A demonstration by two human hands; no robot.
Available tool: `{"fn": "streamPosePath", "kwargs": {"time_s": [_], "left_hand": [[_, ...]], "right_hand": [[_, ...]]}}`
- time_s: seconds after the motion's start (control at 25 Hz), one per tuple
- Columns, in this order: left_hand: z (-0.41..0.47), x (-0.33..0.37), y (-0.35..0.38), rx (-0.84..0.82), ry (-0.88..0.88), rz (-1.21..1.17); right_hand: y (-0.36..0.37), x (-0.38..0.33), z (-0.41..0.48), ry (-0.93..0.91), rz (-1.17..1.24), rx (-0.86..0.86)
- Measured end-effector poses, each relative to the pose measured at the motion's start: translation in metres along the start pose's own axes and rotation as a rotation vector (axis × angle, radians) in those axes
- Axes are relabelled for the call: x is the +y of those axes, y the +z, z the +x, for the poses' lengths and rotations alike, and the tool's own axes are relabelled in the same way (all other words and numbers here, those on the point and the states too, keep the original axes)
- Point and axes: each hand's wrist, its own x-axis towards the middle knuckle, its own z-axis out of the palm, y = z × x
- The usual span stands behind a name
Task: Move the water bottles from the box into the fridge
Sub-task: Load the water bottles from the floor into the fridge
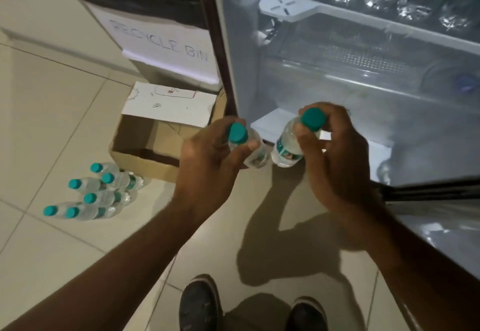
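At the open fridge [244, 45], upper shelf [293, 12] stocked w/ bottles; cardboard box [145, 146] on floor to its left, six water bottles [104, 190] clustered just beside box. L hand [207, 164] curls fingers round first bottle [257, 155] at neck; R hand [337, 154] likewise grips second bottle [285, 149]; both bottles near fridge's lower opening, slightly apart.

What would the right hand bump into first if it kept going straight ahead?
Probably the white plastic ledge at the open fridge's bottom, just beyond the clear teal-capped water bottle the right hand holds; depth is unclear.
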Motion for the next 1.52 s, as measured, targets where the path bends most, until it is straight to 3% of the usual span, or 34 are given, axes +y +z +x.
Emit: {"fn": "streamPosePath", "kwargs": {"time_s": [0.12,0.44,0.64,0.88,1.2,1.36,1.52], "left_hand": [[0.037,0.002,0.018,-0.023,0.106,0.055],[0.124,0.012,0.015,-0.209,0.347,0.116],[0.148,0.044,0.004,-0.223,0.508,0.102],[0.152,0.11,-0.03,-0.097,0.553,0.019],[0.151,0.189,-0.04,0.247,0.698,-0.229],[0.166,0.225,-0.011,0.336,0.609,-0.54],[0.206,0.245,0.021,0.378,0.4,-0.778]], "right_hand": [[-0.009,0.017,0.027,-0.102,-0.063,0.03],[-0.031,0.014,0.091,-0.127,-0.1,-0.129],[-0.044,-0.002,0.104,-0.221,-0.042,-0.077],[-0.087,-0.047,0.099,-0.322,0.116,0.139],[-0.149,-0.112,0.1,-0.288,0.526,0.688],[-0.167,-0.108,0.13,-0.167,0.79,0.844],[-0.181,-0.095,0.178,-0.006,0.955,0.943]]}}
